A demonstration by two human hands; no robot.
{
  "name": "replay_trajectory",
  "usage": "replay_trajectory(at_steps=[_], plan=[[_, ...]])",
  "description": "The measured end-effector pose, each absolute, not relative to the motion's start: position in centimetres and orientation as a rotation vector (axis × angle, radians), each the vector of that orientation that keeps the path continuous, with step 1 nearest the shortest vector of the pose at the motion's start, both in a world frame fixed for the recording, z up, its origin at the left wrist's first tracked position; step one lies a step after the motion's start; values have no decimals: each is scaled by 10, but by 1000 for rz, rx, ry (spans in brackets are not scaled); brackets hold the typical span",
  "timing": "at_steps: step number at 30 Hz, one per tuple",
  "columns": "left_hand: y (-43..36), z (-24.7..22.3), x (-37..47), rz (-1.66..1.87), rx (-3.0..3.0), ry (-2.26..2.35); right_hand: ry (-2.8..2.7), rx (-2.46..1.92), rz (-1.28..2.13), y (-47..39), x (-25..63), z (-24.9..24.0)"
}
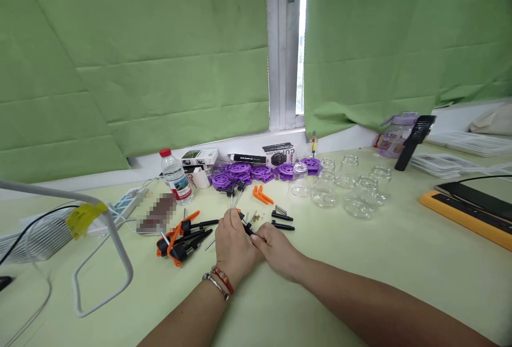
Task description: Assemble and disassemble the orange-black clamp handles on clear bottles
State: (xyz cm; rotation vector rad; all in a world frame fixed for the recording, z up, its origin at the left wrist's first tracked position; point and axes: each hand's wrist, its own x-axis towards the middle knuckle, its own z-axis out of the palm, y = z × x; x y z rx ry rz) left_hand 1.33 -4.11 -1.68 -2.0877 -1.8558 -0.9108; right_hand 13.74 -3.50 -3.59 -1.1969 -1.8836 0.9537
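Close together over the middle of the table, my left hand [234, 243] and my right hand [278, 248] are both closed on a black plastic part [247, 228]. Fingers cover much of it; a bit of orange shows by its upper end. Just beyond my hands lie small brass-coloured pieces [256, 218], a metal spring [280, 210] and black tube-like parts [282, 225]. Two orange levers [262, 195] rest farther back. To the left of my left hand is a pile of black parts with orange levers [180, 245], with thin metal rods among them.
Purple plastic pieces [240, 169] and boxes [279, 154] line the back. Clear jars [362, 197] stand right of centre, near a black-handled brush [415, 141] and an orange-edged device [464, 219]. At left are a water bottle [176, 179] and a bent grey tube frame [120, 251].
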Motion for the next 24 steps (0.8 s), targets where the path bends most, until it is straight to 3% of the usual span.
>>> replay_trajectory(at_steps=[24], plan=[[-30,-18,18,-579,-2140,-2178,-1963,-1231,882,-33,157,-35]])
